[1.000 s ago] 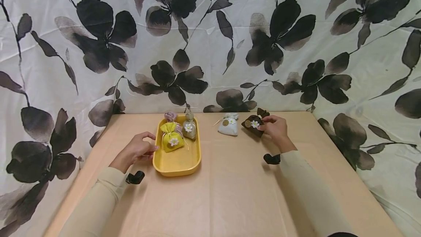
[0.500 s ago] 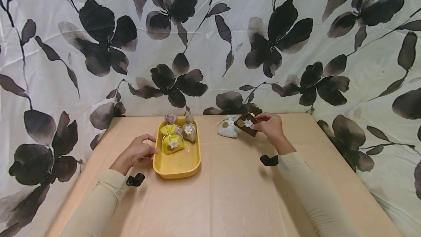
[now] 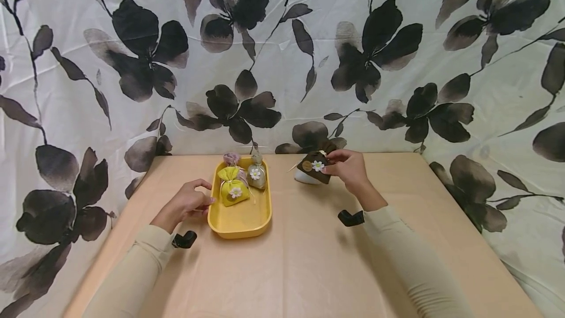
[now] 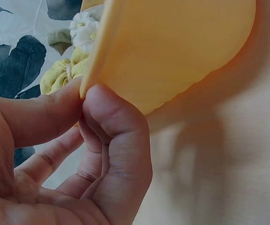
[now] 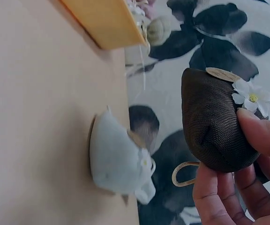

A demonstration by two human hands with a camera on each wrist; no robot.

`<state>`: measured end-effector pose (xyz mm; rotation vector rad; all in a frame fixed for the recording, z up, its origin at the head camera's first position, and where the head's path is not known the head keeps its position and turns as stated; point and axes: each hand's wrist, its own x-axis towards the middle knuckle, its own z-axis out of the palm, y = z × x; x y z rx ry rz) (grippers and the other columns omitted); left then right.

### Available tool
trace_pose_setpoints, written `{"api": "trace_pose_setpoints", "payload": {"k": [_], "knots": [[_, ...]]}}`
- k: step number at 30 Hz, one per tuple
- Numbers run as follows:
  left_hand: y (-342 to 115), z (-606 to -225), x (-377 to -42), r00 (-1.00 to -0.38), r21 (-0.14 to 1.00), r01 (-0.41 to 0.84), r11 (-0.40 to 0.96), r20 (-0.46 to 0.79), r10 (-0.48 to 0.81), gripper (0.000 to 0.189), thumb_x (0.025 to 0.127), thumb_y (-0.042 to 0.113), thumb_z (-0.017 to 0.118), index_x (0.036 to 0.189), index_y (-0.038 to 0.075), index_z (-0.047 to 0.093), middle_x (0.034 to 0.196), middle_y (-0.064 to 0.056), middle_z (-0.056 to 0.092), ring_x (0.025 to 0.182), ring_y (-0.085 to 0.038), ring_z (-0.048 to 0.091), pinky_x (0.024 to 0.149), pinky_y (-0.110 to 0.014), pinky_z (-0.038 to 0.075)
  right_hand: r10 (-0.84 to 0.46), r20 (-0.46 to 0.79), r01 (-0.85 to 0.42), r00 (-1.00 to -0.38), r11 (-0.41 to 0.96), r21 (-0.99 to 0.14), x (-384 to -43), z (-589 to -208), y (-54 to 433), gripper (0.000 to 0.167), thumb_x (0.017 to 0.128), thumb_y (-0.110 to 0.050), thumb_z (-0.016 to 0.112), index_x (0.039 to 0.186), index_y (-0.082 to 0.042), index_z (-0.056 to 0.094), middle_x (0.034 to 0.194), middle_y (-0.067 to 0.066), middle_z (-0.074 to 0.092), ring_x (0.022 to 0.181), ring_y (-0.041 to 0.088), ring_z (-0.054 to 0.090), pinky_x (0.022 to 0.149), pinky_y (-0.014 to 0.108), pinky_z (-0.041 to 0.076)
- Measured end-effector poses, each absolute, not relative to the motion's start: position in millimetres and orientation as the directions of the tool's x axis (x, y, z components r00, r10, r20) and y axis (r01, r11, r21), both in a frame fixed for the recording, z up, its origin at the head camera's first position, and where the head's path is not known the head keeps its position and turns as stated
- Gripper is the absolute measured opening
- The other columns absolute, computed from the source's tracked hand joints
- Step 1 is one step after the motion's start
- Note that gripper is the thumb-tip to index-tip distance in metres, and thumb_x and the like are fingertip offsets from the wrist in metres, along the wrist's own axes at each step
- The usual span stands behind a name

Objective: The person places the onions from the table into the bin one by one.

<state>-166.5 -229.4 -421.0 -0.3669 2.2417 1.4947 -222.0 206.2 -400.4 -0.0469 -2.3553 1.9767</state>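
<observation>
My right hand [image 3: 350, 171] holds a dark brown sachet bag [image 5: 214, 117] with a white flower and a round tag, pinched between thumb and fingers. In the right wrist view it hangs above the table. Below it lies a white sachet bag [image 5: 118, 154], mostly covered by the brown one in the head view. My left hand [image 3: 187, 202] pinches the left rim of a yellow tray [image 3: 238, 222]. Within the tray lie a yellow sachet bag [image 3: 232, 190], a greyish-beige one [image 3: 256, 174] and a mauve one [image 3: 231, 159], the last partly hidden behind the yellow bag.
The peach-coloured table [image 3: 309, 259] reaches back to a white cloth [image 3: 300, 63] with dark flower prints. This cloth hangs behind and along both sides. A black wrist camera [image 3: 351, 218] sits by the right sleeve, another black camera [image 3: 184, 240] by the left.
My right hand has lifted the brown sachet bag off the table and carried it left, over the white one. The left hand keeps its hold on the tray rim.
</observation>
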Motion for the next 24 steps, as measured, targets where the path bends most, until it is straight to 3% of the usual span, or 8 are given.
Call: {"api": "trace_pose_setpoints", "payload": {"k": [9,24], "knots": [[-228.3,-422.3,-166.3,-0.877,0.814,-0.44,0.379,-0.48,0.011,0.047,0.096,0.005,0.068,0.138,0.009,0.048,0.092,-0.012,0.064,0.066,-0.016,0.062,0.061,-0.027,0.057,0.027,0.062,-0.054,-0.998,0.217,-0.975,-214.9,-398.2,179.1,0.037,0.074,0.012,0.082,0.109,0.008,0.073,0.085,-0.002,0.066,0.078,0.012,0.065,0.064,0.022,0.059],[-228.1,-421.2,-168.2,-0.877,0.808,-0.445,0.385,-0.481,-0.004,0.048,0.096,0.004,0.067,0.139,0.009,0.047,0.091,-0.011,0.064,0.066,-0.016,0.061,0.06,-0.026,0.056,-0.017,0.108,-0.109,-0.994,0.269,-0.957,-203.9,-392.5,137.2,0.033,0.07,0.009,0.087,0.101,0.002,0.076,0.09,0.011,0.069,0.082,0.02,0.062,0.063,0.022,0.056]]}}
